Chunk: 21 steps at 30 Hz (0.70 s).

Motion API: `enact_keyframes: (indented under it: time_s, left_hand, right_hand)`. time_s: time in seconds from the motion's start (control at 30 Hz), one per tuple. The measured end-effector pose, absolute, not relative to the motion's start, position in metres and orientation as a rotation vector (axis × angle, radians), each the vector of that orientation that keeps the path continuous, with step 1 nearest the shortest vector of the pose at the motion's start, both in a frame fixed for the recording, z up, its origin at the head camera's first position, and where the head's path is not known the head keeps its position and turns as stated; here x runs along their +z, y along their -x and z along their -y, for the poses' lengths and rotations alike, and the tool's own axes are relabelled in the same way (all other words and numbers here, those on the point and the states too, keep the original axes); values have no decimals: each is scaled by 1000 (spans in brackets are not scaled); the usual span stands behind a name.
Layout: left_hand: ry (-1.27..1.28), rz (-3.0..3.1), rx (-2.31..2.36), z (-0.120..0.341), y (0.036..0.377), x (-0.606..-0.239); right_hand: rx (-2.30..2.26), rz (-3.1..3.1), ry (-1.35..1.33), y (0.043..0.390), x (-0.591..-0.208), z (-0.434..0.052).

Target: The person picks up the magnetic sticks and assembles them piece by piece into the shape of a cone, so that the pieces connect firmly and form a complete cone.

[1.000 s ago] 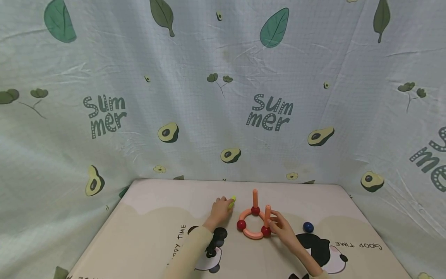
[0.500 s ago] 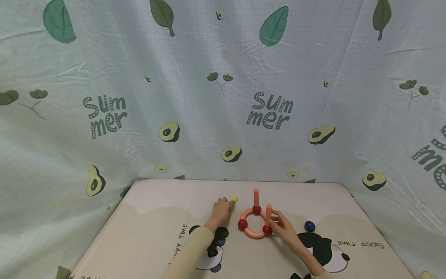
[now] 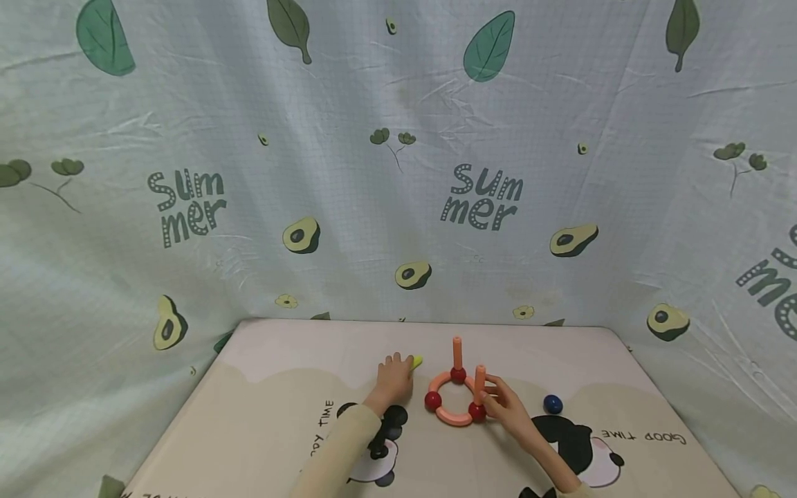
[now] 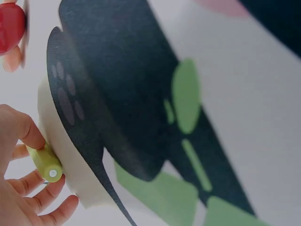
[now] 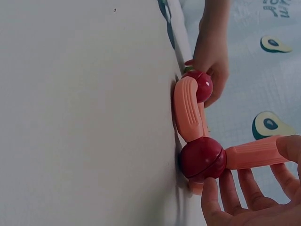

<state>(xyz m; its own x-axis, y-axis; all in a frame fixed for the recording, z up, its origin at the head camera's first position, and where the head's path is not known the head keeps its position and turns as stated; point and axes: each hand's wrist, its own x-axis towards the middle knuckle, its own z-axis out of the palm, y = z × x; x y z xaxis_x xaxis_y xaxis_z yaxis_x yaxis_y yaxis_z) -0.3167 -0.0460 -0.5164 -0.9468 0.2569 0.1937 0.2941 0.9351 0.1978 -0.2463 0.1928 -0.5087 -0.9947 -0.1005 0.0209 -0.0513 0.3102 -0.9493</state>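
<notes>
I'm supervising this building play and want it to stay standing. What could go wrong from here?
1. The right hand pinches an upright orange rod that stands on a red ball; a sideways push might tip it or pull the ring apart.
2. The left hand holds a yellow-green stick close to the ring; bringing it in might bump the far upright rod.
</notes>
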Motion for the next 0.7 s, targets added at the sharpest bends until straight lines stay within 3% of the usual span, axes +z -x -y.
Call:
enact_keyframes:
  time_s: [0.7]
  left_hand:
    - [552, 2729, -93, 56, 316, -521]
  right_hand:
    - [-1812, -2442, 126, 249, -506, -194]
